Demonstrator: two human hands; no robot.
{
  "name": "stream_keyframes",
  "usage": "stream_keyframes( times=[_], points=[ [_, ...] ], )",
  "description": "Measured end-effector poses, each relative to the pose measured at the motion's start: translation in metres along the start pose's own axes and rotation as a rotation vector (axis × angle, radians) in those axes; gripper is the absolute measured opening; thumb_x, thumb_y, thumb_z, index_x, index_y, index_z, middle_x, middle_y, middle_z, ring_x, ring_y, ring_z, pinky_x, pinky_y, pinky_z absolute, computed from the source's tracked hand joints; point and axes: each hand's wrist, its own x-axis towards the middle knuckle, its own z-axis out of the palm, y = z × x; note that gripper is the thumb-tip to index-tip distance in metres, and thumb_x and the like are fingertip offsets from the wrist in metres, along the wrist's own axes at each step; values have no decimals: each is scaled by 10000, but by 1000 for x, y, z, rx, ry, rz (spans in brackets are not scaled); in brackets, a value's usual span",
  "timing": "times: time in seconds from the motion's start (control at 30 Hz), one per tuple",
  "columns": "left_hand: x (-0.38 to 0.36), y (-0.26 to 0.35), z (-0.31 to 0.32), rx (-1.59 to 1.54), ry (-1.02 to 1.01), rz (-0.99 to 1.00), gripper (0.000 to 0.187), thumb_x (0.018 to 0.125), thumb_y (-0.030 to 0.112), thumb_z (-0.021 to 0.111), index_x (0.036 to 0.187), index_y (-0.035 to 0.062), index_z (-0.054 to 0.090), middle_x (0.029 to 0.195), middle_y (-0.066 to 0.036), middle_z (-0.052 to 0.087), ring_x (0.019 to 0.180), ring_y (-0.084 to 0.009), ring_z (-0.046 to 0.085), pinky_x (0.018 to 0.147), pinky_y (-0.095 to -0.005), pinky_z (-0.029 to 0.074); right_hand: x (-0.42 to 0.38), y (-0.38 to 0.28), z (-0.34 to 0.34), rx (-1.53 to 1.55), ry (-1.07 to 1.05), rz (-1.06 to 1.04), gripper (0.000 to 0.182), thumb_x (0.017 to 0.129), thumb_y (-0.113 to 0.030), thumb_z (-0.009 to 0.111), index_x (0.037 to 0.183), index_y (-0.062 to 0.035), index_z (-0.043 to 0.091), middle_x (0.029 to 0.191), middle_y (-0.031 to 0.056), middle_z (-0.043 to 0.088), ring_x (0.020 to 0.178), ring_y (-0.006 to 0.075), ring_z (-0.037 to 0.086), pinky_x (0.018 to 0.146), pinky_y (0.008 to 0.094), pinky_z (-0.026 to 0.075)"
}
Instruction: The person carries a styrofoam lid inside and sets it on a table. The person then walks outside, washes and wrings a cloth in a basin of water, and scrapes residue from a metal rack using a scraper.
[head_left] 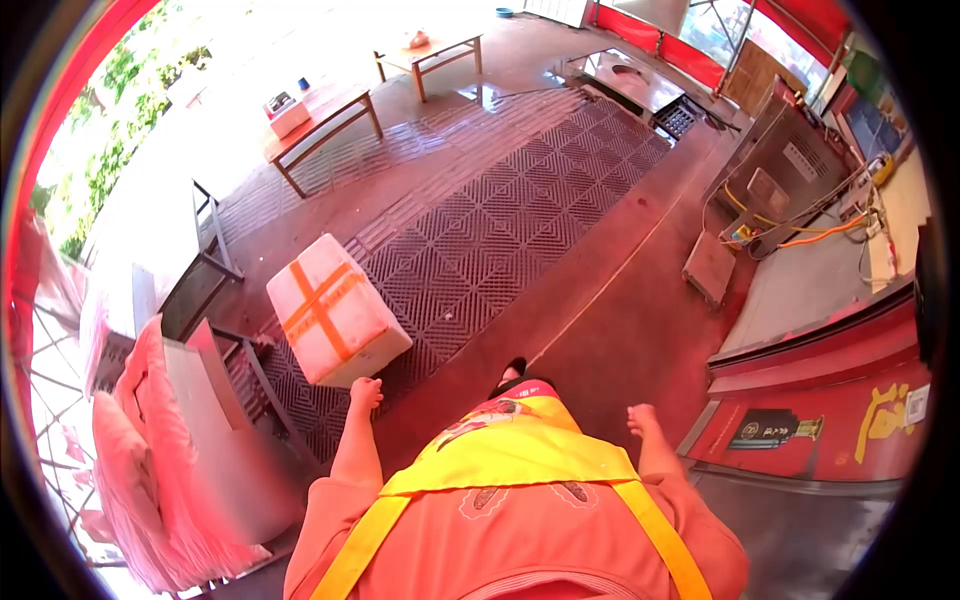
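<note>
My left hand (367,392) hangs low beside my body, its fingers curled; what it holds, if anything, is too small to tell. Just beyond it stands a white foam box (338,310) with orange tape crossed over its top, resting on the dark patterned mat. On the other side my right hand (642,418) hangs over the reddish floor, fingers curled, and whatever lies inside them cannot be made out. A yellow apron (530,450) covers my front between the two hands.
Wooden tables (318,122) stand ahead. Pink cushions (150,450) and a dark metal frame (215,235) are at the left. At the right are a metal cabinet (790,160) with cables and a red printed panel (800,430). A dark crate (675,118) lies far ahead.
</note>
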Motion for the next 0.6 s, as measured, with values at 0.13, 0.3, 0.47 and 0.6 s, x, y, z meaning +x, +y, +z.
stream_keyframes(
  times=[0.13, 0.3, 0.47, 0.6],
  points=[
    [151, 80, 45, -44, -120, 285, 103, 832, 79, 553, 829, -21, 580, 576, -60, 535, 442, -162, 524, 389, -305, 424, 56, -21, -22, 133, 214, 243, 207, 911, -246, 585, 1008, -64, 597, 775, 84, 607, 595, 225, 588, 519, 397, 494],
    [222, 179, 110, 106, 27, 218, 94, 809, 70, 542, 782, 2, 601, 599, -71, 578, 448, -163, 540, 398, -329, 451, 191, -172, 16, 401, 160, 134, 264, 900, -253, 592, 1068, -49, 583, 869, 127, 637, 697, 257, 634, 577, 410, 517],
    [342, 149, 155, -68, -3, -87, 165, 822, 102, 570, 959, 12, 547, 809, -104, 568, 634, -261, 582, 506, -403, 480, 342, -458, 81, 74, -5, -235, 145, 871, -222, 611, 884, -78, 601, 755, 34, 615, 607, 168, 590, 489, 332, 482],
    [362, 209, 180, -160, -69, 22, 356, 875, 137, 568, 1177, -13, 454, 1054, -167, 552, 871, -370, 634, 680, -513, 547, 320, -684, 104, -150, -249, -670, 290, 825, -230, 656, 1055, -55, 635, 865, 47, 668, 724, 131, 636, 592, 291, 503]
  ],
)
